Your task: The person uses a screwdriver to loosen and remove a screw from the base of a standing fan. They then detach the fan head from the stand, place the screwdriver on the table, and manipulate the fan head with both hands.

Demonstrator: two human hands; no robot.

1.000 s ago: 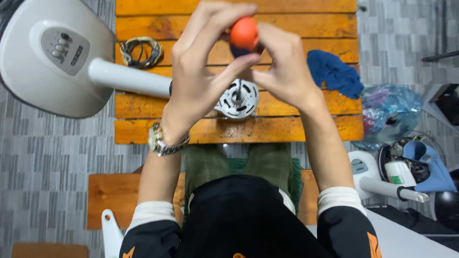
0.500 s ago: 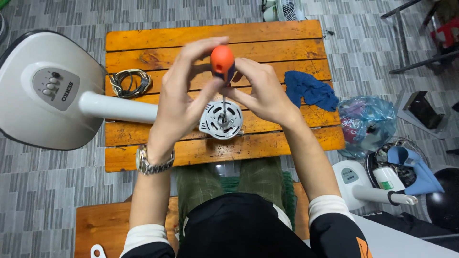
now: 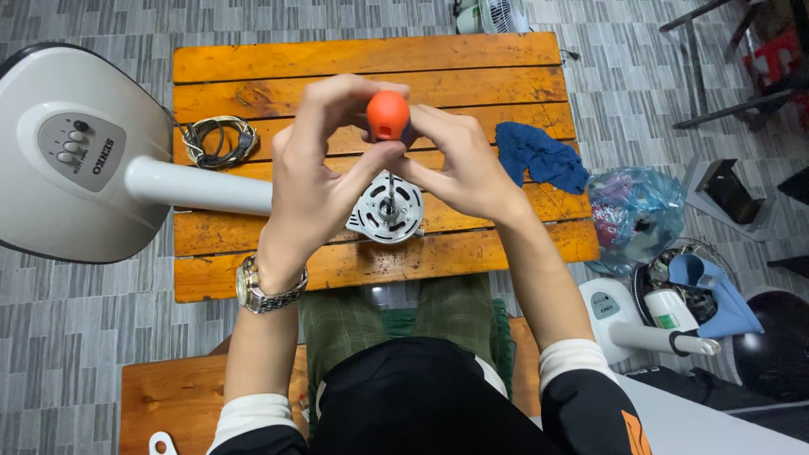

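Note:
Both of my hands hold an orange-handled screwdriver [image 3: 388, 116] upright over a round silver fan motor [image 3: 386, 211] on a wooden slat table [image 3: 371, 59]. My left hand [image 3: 316, 181], with a metal watch on its wrist, wraps the handle from the left. My right hand [image 3: 459, 164] pinches it from the right. The screwdriver's thin shaft points down into the motor's centre. A white fan stand with a round base [image 3: 72, 152] and a pole lies across the table's left side, its pole running behind my left hand.
A coiled cable [image 3: 217, 139] lies on the table's left part and a blue rag [image 3: 539, 156] on its right. To the right on the floor are a plastic bag [image 3: 636, 211], fan parts [image 3: 683, 295] and a second white fan base [image 3: 611, 316].
The view has pulled back and shifted, so the table and fan base sit lower in frame. My hands still grip the screwdriver over the motor in much the same pose.

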